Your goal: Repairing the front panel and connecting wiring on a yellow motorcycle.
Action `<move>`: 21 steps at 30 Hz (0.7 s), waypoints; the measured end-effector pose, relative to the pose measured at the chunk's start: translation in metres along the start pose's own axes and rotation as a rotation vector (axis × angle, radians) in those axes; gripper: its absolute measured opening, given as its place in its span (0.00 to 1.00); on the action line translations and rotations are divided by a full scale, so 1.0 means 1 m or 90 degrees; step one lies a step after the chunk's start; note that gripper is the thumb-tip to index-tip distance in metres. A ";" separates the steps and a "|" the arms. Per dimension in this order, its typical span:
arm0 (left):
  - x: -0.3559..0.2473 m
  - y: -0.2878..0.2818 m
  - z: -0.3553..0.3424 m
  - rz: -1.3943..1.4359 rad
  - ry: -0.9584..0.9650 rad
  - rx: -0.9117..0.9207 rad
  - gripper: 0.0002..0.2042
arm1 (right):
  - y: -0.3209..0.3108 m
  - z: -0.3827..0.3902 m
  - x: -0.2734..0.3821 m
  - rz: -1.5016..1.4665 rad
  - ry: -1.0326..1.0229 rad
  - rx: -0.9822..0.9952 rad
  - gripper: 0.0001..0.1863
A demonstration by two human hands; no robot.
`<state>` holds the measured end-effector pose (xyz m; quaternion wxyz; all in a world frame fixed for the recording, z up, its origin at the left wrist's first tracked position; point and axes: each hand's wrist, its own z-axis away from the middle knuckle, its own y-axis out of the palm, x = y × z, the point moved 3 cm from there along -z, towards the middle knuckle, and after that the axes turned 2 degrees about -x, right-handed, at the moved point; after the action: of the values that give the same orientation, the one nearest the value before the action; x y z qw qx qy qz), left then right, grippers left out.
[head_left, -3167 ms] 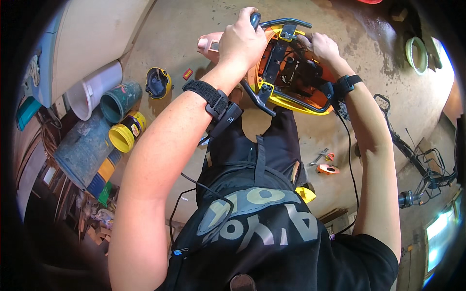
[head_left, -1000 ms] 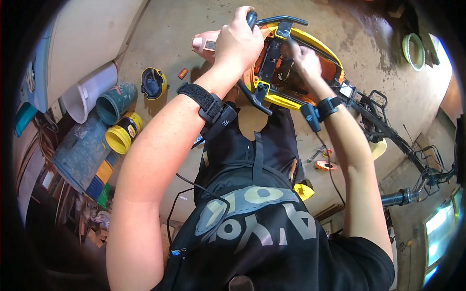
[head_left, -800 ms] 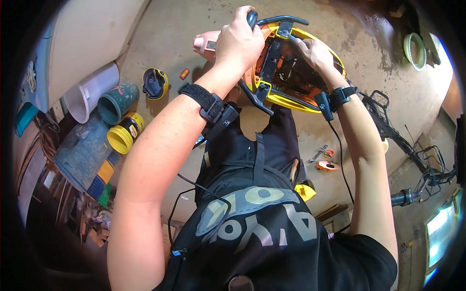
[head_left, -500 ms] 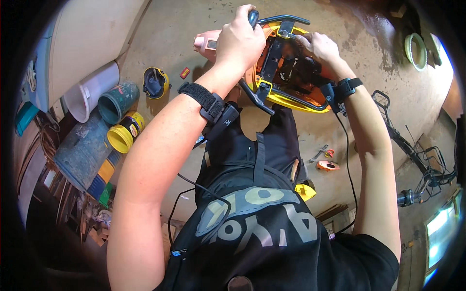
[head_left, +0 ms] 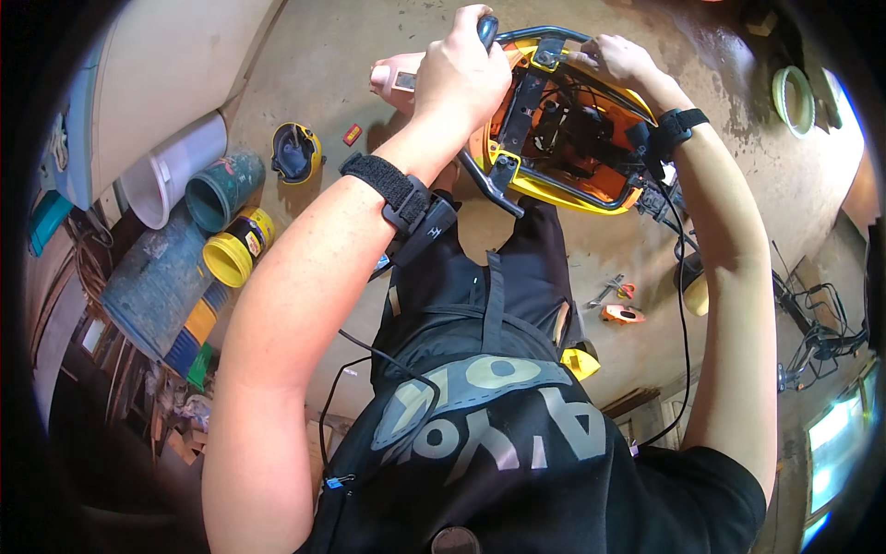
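Note:
An orange-and-yellow machine body (head_left: pixel 551 201) with black tubular rails (head_left: pixel 569 187) stands beyond my legs. Its inside is uncovered, with dark parts and thin cables showing. My left hand (head_left: pixel 461 78) is wrapped round a black grip (head_left: pixel 487 33) at the machine's left side, and a pale pinkish-orange part (head_left: pixel 395 78) juts out beside the wrist. My right hand (head_left: pixel 618 61) has its fingers curled over the black rail at the far right side, close to a yellow bracket (head_left: pixel 546 55). The fingertips are partly hidden, and no tool shows in that hand.
Left on the floor are a yellow-and-black helmet-like shell (head_left: pixel 295 153), a small red box (head_left: pixel 352 135), a yellow bucket (head_left: pixel 229 258), a teal bucket (head_left: pixel 209 209) and a blue barrel (head_left: pixel 152 295). At right lie a wrench (head_left: pixel 604 291), a red-handled tool (head_left: pixel 626 291) and an orange part (head_left: pixel 623 315).
My right hand has shifted a little up and right, off the bracket and onto the rail. More of the machine's far right rail shows. My left hand keeps its grip, almost unmoved.

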<state>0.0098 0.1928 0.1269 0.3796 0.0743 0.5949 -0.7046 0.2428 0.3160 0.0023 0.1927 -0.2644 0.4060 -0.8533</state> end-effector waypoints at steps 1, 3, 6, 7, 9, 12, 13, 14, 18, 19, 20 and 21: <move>0.000 0.000 0.000 -0.005 -0.002 -0.001 0.20 | 0.000 -0.002 -0.001 0.010 -0.003 -0.003 0.32; 0.000 -0.001 0.001 -0.020 0.026 -0.016 0.20 | -0.001 -0.008 -0.002 -0.001 -0.007 0.001 0.32; -0.001 -0.001 0.001 -0.028 0.045 -0.025 0.20 | -0.003 -0.012 -0.002 -0.012 0.002 0.016 0.33; -0.001 -0.001 0.001 -0.028 0.047 -0.026 0.20 | -0.004 -0.012 -0.002 -0.014 0.007 0.022 0.33; -0.001 -0.001 0.001 0.002 0.044 -0.023 0.20 | -0.001 -0.006 0.000 -0.020 0.031 0.024 0.29; 0.000 0.000 0.000 0.046 0.009 0.015 0.21 | 0.005 0.006 0.004 -0.020 0.070 -0.021 0.27; 0.000 0.001 -0.001 0.059 -0.006 0.032 0.21 | 0.007 0.010 0.004 -0.019 0.084 -0.046 0.27; 0.001 0.001 -0.001 0.061 -0.001 0.033 0.21 | 0.009 0.011 0.005 -0.019 0.091 -0.039 0.27; 0.001 0.001 0.002 -0.010 0.035 0.002 0.22 | 0.019 0.020 0.010 -0.122 0.180 -0.038 0.30; 0.000 0.001 0.002 -0.046 0.050 -0.017 0.23 | 0.025 0.024 0.014 -0.163 0.227 -0.030 0.31; 0.001 0.003 0.002 -0.024 0.039 -0.010 0.23 | 0.030 0.032 0.020 -0.188 0.249 -0.032 0.32; 0.001 0.004 0.003 -0.002 0.026 -0.003 0.23 | 0.038 0.037 0.029 -0.237 0.284 -0.030 0.32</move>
<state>0.0130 0.1896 0.1241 0.3664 0.0868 0.6044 -0.7021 0.2470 0.2557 0.0002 -0.0670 -0.1446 0.4024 -0.9015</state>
